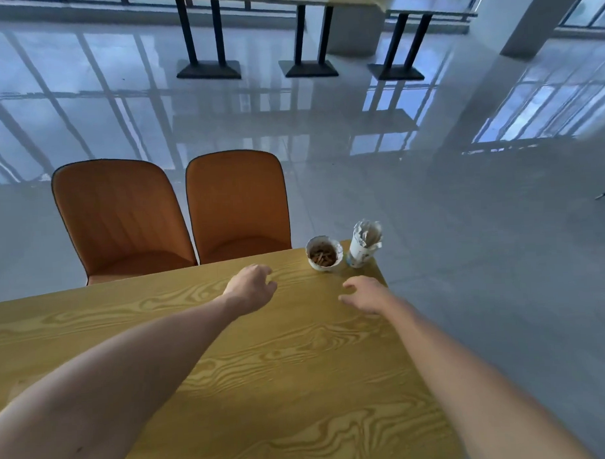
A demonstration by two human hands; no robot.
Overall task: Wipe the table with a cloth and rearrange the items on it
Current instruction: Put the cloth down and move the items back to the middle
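Both hands reach empty over the worktop (pixel 230 369): the left hand (pixel 251 287) loosely curled, the right hand (pixel 365 295) spread, both just short of the white bowl (pixel 324 254). Beside that bowl stands a paper cup (pixel 363 247), right at the far corner edge, probably parked clear for wiping. No cloth shows. Two orange chairs (pixel 238 204) lie beyond the bowl's left; bare wood spreads nearer.

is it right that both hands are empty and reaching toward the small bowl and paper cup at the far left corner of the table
Not quite. In the head view the bowl and paper cup stand at the far right corner of the table. The rest holds: the left hand and right hand are empty, reaching toward them.
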